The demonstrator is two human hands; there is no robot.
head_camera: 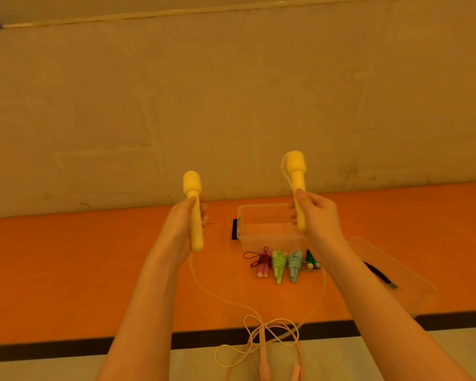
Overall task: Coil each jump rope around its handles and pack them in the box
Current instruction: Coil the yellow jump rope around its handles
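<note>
Yellow jump rope, handles upright and apart, left hand gripping one, right hand the other, clear box at 12 o'clock; advice: join handles parallel, wrap the slack cord tight.

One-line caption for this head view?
Left hand and right hand raise yellow rope handles above the empty box.

Two bare forearms and hands, seen from above.
The left hand and right hand wear no gloves, rings, watches or sleeves; both forearms are uncovered throughout.
</note>
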